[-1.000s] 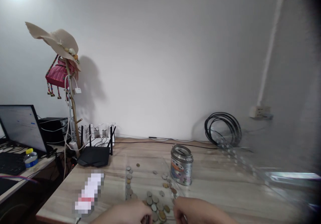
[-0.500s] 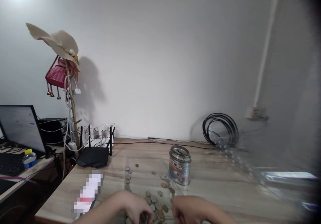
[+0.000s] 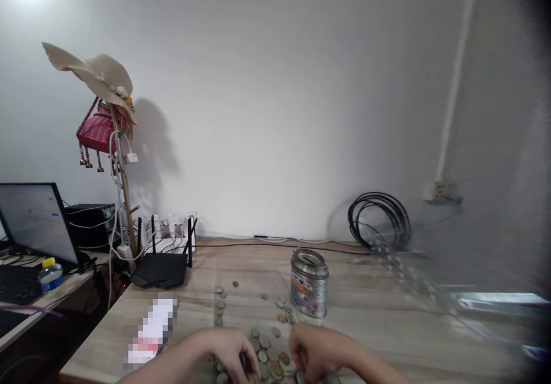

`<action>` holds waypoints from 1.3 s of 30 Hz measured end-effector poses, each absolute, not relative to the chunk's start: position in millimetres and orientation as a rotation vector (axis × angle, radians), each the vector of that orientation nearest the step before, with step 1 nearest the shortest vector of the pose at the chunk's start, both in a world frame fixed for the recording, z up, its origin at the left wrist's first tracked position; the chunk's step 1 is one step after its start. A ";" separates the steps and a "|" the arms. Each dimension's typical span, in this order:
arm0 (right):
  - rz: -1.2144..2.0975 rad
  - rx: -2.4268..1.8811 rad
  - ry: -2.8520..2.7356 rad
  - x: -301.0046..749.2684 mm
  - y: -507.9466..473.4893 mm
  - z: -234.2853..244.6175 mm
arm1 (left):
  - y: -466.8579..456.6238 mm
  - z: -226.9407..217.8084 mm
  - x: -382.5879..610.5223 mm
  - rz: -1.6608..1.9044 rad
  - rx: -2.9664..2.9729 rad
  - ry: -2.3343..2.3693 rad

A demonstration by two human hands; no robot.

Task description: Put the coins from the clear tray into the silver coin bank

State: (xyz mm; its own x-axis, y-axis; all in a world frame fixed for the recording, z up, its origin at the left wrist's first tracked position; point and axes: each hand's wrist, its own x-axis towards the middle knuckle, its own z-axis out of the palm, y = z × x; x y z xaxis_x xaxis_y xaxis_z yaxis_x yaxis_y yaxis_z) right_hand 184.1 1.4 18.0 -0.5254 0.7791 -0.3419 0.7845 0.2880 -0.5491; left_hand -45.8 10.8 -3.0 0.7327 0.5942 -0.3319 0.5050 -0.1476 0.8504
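Silver and gold coins (image 3: 263,356) lie scattered at the front middle of the table, within the faint outline of what looks like a clear plastic tray (image 3: 245,267). Over the left part of the coins, my left hand (image 3: 235,350) points down, its fingers pinched round a gold-coloured coin (image 3: 252,378) at the bottom edge. My right hand (image 3: 313,349) is curled at the right of the pile, a silver coin (image 3: 300,377) at its fingertips. Behind it stands a round metal tin (image 3: 309,286) with a printed label and a slotted lid.
A phone-like object (image 3: 151,332), blurred out, lies left on the wooden table (image 3: 370,315). Behind it are a black router (image 3: 160,268) and a stand with a hat (image 3: 97,74). Coiled black cable (image 3: 379,220) leans on the wall. A monitor (image 3: 41,220) stands far left.
My right hand has shifted slightly left and up, and a coin now shows at its fingertips. The left hand's fingers have closed downward, with a gold-coloured coin visible at their tips.
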 end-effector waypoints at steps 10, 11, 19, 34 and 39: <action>-1.895 1.648 2.641 145.4 54.4 46.3 | 50.8 -5.4 -11.7 0.679 0.705 0.921; -1.965 1.621 2.636 141.7 57.8 48.4 | 56.2 -4.2 -8.8 0.663 0.637 0.930; -1.784 1.686 2.833 126.7 72.7 50.2 | 80.6 11.7 9.4 0.595 0.488 0.703; -0.709 1.587 3.358 119.7 82.2 46.7 | 101.1 21.2 9.3 0.624 0.504 0.729; -0.504 1.667 3.331 127.4 79.7 41.1 | 102.2 16.1 6.8 0.600 0.548 0.735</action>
State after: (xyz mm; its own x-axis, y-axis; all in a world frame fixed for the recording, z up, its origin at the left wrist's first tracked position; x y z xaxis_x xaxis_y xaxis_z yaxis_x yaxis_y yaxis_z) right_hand 127.4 79.7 41.1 -0.4584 0.7912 0.4049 0.6360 0.6102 -0.4723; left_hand 6.8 102.2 16.1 0.5934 0.6689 -0.4477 -0.3049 0.7016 0.6440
